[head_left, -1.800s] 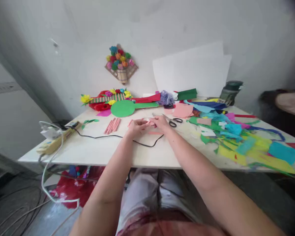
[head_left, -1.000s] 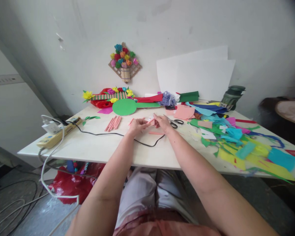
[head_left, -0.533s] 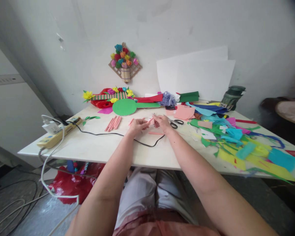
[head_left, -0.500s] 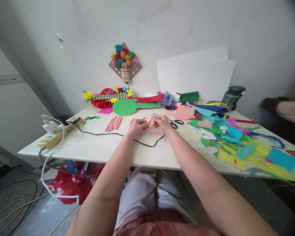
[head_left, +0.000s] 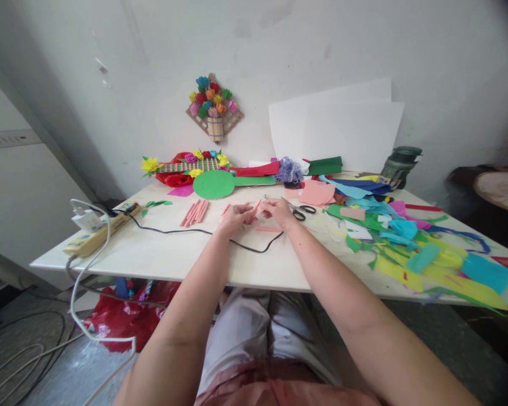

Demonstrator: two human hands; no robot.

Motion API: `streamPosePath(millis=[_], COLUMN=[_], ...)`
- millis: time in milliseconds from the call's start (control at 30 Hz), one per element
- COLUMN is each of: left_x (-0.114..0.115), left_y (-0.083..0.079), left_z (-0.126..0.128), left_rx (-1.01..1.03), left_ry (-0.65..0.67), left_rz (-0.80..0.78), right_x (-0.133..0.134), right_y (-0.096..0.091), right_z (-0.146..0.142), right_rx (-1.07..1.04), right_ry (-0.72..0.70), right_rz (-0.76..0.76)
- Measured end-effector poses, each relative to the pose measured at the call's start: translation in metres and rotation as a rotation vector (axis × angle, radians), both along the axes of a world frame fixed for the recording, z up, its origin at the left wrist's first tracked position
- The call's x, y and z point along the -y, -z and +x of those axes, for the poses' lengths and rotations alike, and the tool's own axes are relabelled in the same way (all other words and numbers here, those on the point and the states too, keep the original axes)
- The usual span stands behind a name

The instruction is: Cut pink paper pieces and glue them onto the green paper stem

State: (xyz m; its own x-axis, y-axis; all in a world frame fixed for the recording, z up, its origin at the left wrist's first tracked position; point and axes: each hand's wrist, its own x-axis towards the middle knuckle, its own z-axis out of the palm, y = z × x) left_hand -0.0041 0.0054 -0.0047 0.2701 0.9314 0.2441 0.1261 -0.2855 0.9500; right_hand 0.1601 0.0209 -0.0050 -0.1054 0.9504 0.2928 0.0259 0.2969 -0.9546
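Note:
My left hand (head_left: pixel 238 216) is closed in a pinch on a small pink paper roll (head_left: pixel 257 205) above the table. Against the other side of that roll, the fingers of my right hand (head_left: pixel 278 211) are pinched together; parts of the roll are hidden by the fingers. Just below the hands a single pink paper strip (head_left: pixel 268 229) lies flat. Several finished-looking pink rolls (head_left: pixel 195 213) are lined up side by side to the left. Scissors with black handles (head_left: pixel 299 215) rest right beside my right hand.
A black cable (head_left: pixel 173 230) runs across the table under my forearms from a yellow power strip (head_left: pixel 88 239). Coloured paper scraps (head_left: pixel 406 248) cover the right side. A green paddle-shaped cutout (head_left: pixel 214 185) and a dark bottle (head_left: pixel 400 168) stand or lie toward the back.
The pink roll now points up more visibly between my fingertips, and my right fingers have shifted slightly on it. Everything else on the table stays in place.

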Motion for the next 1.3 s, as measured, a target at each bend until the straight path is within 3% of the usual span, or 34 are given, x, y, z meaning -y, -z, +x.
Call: streamPosePath(millis=[200,467,700,900,1100,1300], left_x=[-0.001,-0.002,-0.002,-0.006,-0.007,-0.007], left_y=[0.002,0.002,0.001,0.004,0.007,0.002], left_z=[-0.001,0.001,-0.003,-0.003,-0.002,-0.004], left_rx=[0.016,0.04,0.243,0.379,0.354,0.323], left_ry=[0.11,0.137,0.052,-0.001,0.047,-0.136], left_rz=[-0.008,-0.085,-0.09,-0.058,-0.074,-0.029], right_x=[0.002,0.007,0.012,0.007,0.006,0.011], right_y=[-0.002,-0.005,-0.01,-0.002,0.001,-0.003], right_z=[-0.001,-0.006,-0.004,-0.006,-0.009,-0.009], right_rx=[0.017,0.065,-0.08,-0.002,-0.008,0.042], right_ry=[0.025,0.031,0.003,-0.229,-0.161,-0.122], right_rz=[0.01,0.062,-0.047,-0.081,0.002,0.012])
